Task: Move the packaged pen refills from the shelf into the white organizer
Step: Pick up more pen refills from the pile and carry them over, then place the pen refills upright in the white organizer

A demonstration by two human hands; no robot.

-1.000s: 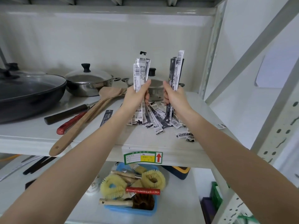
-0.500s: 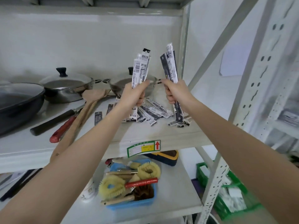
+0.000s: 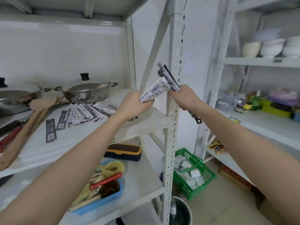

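Plastic refill packets [image 3: 154, 90] are gripped by curled fingers of the left hand [image 3: 134, 103] and right hand [image 3: 185, 97]; the slippery loose packets could be dropped near the shelf post [image 3: 174, 101].

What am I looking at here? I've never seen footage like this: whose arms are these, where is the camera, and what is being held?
There is no machine. A person wears a camera on the head, so you look down along their two bare arms. The left hand has a grip on a bundle of packaged pen refills; the right hand holds another bundle. More refill packets lie on the white shelf, beside a lidded steel pan and wooden spatulas. No white organizer is recognisable in this view.
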